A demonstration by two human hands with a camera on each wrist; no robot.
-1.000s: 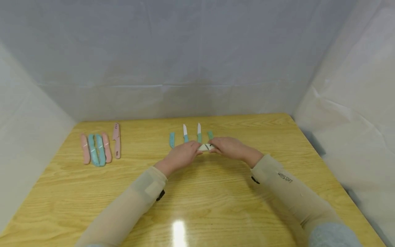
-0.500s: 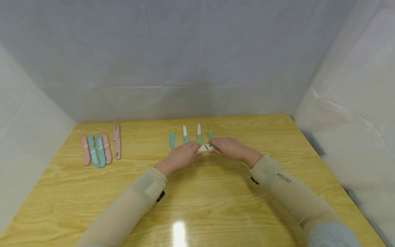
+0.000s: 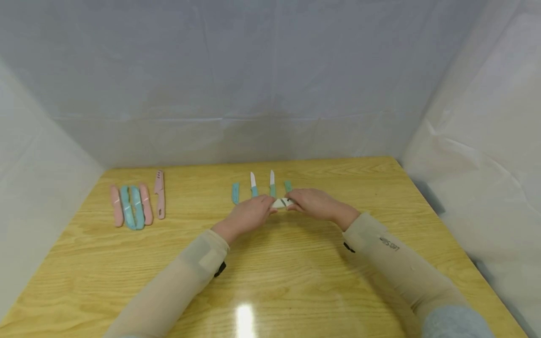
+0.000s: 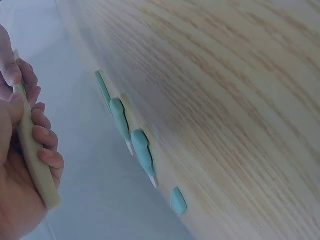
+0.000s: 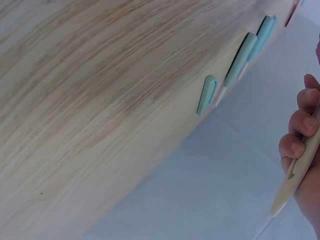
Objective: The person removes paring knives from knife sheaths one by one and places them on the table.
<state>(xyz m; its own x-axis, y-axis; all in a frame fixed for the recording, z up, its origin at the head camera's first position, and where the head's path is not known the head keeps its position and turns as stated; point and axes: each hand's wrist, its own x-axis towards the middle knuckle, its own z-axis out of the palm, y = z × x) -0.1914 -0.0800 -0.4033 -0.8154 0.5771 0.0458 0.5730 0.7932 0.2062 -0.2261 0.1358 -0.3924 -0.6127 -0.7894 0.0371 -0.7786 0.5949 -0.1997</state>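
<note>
Both forearms reach in from the near corners and converge over the middle of the bench point(image 3: 296, 281), wrists well apart and fingers pointing inward at each other. The left hand point(image 3: 249, 213) has its grip closed round one end of a cream-coloured knife-like piece point(image 3: 278, 203), thumb against the side and fingers curled about it; the right hand point(image 3: 314, 204) pinches and wraps the other end the same way. The piece lies crosswise between the two hands, raised above the bench, slim and smooth, with a dark slanting line across its middle and a slot near the tapered right end. Beige sleeves point(image 3: 173, 281) cover the arms, softly creased. Just beyond the hands lie a blue-handled knife point(image 3: 254, 188) and a green-handled knife point(image 3: 272, 188), white blades pointing away, handles rounded and swelling; a blue sheath point(image 3: 235, 193) and a green sheath point(image 3: 288, 185) flank them. Well to the left sit four curved pink and blue pieces point(image 3: 137, 207) and a pink knife point(image 3: 159, 193) with a holed blade. The bench is glossy, streaked wood grain.
</note>
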